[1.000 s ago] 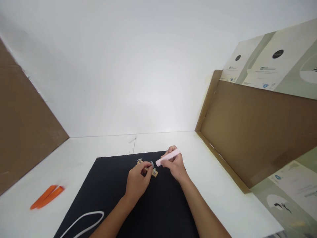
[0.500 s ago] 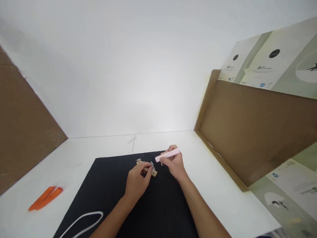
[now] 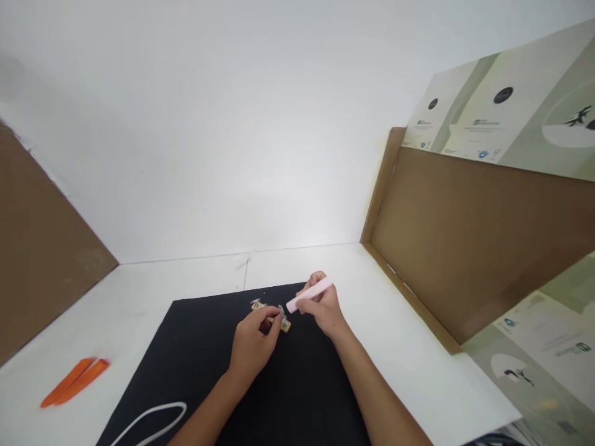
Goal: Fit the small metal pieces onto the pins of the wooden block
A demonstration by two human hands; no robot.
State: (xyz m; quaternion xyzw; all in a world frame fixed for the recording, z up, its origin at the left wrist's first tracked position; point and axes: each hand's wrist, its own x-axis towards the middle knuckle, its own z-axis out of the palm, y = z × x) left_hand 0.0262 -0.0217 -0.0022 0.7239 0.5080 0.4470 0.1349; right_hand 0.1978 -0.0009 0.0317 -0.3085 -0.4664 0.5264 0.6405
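Note:
A small wooden piece with metal and clear parts [image 3: 286, 326] rests on the black mat [image 3: 297, 384]. My left hand [image 3: 255, 337] is closed in a pinch at the middle of this piece and hides part of it. Just to the right, my right hand [image 3: 321, 305] grips a pale pink stick-shaped object [image 3: 310, 294]. The stick slants, and its lower left end is close to the clear parts of the wooden piece, with a small gap between them.
Two orange strips [image 3: 74, 382] lie on the white table [image 3: 139, 322] at the left. A white cable [image 3: 160, 407] loops over the mat's front left. Cardboard panels [image 3: 41, 248] [image 3: 469, 235] stand at both sides, before a white back wall [image 3: 242, 124].
The whole view has shifted slightly. My right hand has brought the pink stick a little lower and nearer the wooden piece. My left hand keeps its pinch there.

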